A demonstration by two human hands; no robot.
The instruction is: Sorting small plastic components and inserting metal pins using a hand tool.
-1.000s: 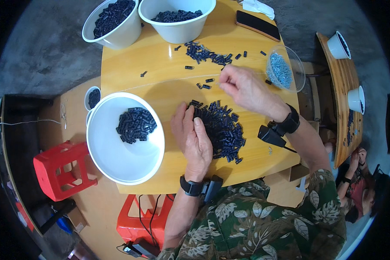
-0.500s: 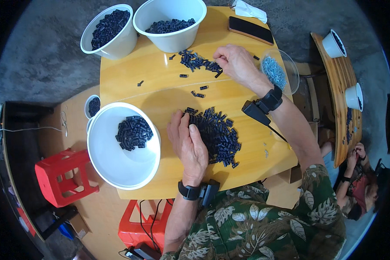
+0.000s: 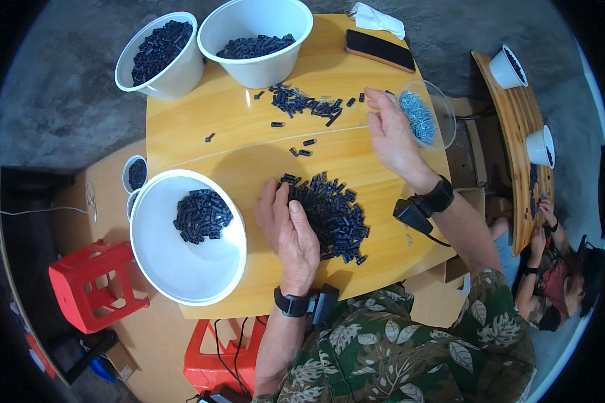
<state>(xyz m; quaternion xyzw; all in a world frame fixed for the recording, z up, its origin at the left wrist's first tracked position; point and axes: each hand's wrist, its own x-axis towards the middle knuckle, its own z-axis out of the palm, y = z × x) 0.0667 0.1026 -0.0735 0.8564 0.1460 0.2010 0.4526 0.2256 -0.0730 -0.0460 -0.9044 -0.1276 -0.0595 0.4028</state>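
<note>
The desk (image 3: pixel 363 161) is carrying a pile of black pieces (image 3: pixel 336 218); the left hand (image 3: pixel 289 232) is cupping its edge, grasp unclear; the right hand (image 3: pixel 391 138) is hanging near a clear tub (image 3: pixel 445 115), fingers (image 3: pixel 383 104) released. Picking seems underway, next needing a fine pinch.

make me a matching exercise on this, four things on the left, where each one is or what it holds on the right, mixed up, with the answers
Things
1. black rectangular phone
2. clear round plastic tub
3. white round plastic bucket nearest the person
4. person's left hand

Places and states
A. at the left side of the largest heap of small black tubular pieces
B. at the left edge of the yellow wooden table
C. beside a crumpled white tissue
D. holding small silvery-blue metal pieces

Pairs: 1-C, 2-D, 3-B, 4-A
</note>
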